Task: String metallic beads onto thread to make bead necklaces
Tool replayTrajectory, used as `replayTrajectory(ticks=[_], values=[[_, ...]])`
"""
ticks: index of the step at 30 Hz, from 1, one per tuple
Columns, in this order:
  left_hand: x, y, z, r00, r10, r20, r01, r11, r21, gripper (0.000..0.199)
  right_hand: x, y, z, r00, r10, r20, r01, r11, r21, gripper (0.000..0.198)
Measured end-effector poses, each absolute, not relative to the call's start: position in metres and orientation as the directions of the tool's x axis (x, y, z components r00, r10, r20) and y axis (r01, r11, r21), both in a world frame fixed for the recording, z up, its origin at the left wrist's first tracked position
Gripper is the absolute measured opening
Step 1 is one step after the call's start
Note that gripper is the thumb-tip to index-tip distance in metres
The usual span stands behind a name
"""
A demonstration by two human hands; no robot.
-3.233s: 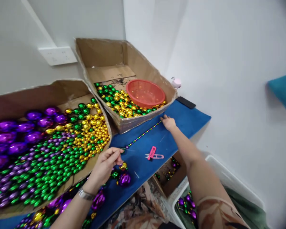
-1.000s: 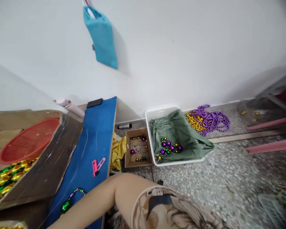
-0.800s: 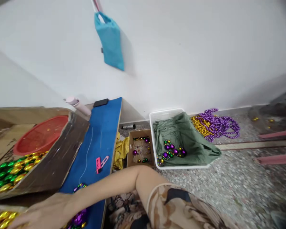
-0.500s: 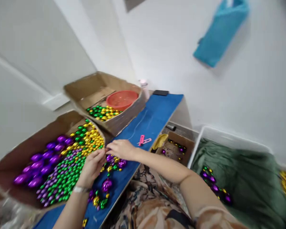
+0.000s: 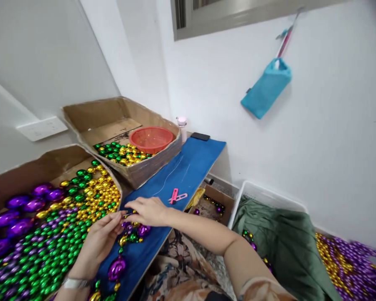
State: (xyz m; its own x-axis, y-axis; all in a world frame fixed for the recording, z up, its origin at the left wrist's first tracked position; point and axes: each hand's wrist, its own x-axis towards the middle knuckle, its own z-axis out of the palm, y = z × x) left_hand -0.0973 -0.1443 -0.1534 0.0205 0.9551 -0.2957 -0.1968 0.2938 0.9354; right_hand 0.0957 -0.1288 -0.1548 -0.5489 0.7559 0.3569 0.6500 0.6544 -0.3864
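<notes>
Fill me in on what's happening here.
A person's left hand and right hand meet over the blue tabletop, fingers close together; what is between them is too small to make out. A beaded strand lies below them. Pink snips rest untouched farther along, and loose beads fill much of the nearer cardboard box.

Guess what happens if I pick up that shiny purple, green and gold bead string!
The bead string would probably flop, since it curves over the flat blue tabletop. Its glossy beads might feel slippery and, being round, could roll.
</notes>
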Motion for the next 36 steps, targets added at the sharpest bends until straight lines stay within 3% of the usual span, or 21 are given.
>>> replayTrajectory(ticks=[3,6,11,15,18,21,24,27,31,36], values=[[-0.099,-0.143,-0.153,0.042,0.958,-0.283,-0.183,0.286,0.941,0.035,0.091,-0.129,-0.158,-0.589,0.746,0.31,0.661,0.666,-0.346,0.033],[-0.099,-0.144,-0.15,0.061,0.963,-0.261,-0.235,0.268,0.934,0.032,0.092,-0.129,-0.157,-0.601,0.711,0.364,0.646,0.701,-0.302,0.032],[-0.097,-0.148,-0.148,0.071,0.974,-0.216,-0.327,0.228,0.917,0.03,0.095,-0.142,-0.154,-0.643,0.613,0.458,0.547,0.787,-0.286,0.03],[-0.103,-0.15,-0.15,0.039,0.986,-0.159,-0.316,0.163,0.935,0.029,0.098,-0.15,-0.163,-0.732,0.538,0.417,0.459,0.843,-0.281,0.031],[-0.106,-0.155,-0.148,0.045,0.995,-0.085,-0.256,0.093,0.962,0.029,0.101,-0.148,-0.167,-0.773,0.527,0.353,0.407,0.839,-0.362,0.027],[-0.107,-0.159,-0.143,0.096,0.995,0.002,-0.241,0.022,0.97,0.048,0.104,-0.14,-0.16,-0.804,0.528,0.272,0.362,0.799,-0.481,0.023],[-0.108,-0.16,-0.139,0.155,0.987,0.029,-0.224,0.007,0.975,0.066,0.102,-0.131,-0.146,-0.733,0.608,0.305,0.36,0.727,-0.585,0.022],[-0.109,-0.16,-0.142,0.191,0.981,0.003,-0.162,0.028,0.986,0.055,0.091,-0.122,-0.134,-0.635,0.716,0.29,0.37,0.612,-0.699,0.032],[-0.106,-0.161,-0.149,0.16,0.986,-0.053,-0.083,0.067,0.994,0.034,0.068,-0.105,-0.127,-0.603,0.759,0.245,0.278,0.488,-0.827,0.039],[-0.103,-0.161,-0.154,0.16,0.981,-0.113,-0.073,0.126,0.989,0.039,0.031,-0.082,-0.111,-0.624,0.738,0.255,0.036,0.354,-0.935,0.037]])
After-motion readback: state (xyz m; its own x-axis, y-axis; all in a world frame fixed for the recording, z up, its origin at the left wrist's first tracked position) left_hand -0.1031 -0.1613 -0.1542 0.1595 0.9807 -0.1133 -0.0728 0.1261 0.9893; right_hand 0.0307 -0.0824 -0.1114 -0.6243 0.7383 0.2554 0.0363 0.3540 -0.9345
